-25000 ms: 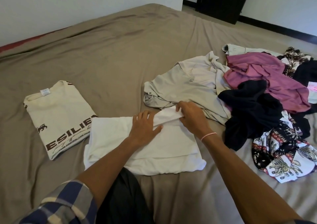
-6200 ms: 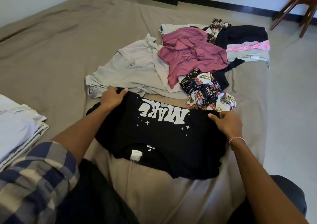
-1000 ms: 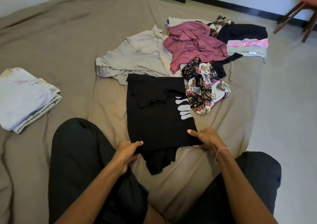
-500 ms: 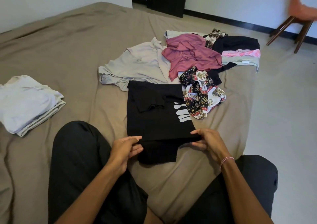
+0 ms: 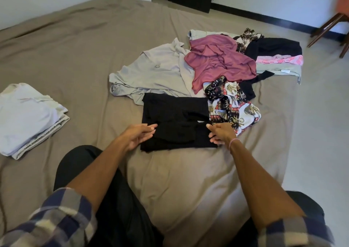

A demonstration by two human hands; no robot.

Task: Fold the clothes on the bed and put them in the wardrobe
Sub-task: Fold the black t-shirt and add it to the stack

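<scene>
Now the near end of the black shirt (image 5: 175, 112) is flipped up over its middle on the bed (image 5: 75, 57), messy clothes (image 5: 217, 63) at 1 o'clock. Our left hand (image 5: 138, 136) touches the 9 o'clock edge, fingers (image 5: 150, 131) nearly straight. Our right hand (image 5: 221, 135) curls at the 3 o'clock edge; we cannot tell if it pinches.

Black T-shirt (image 5: 175, 122) folded on bed (image 5: 75, 54); unfolded pile (image 5: 217, 69) behind; folded stack (image 5: 28, 118) left
</scene>
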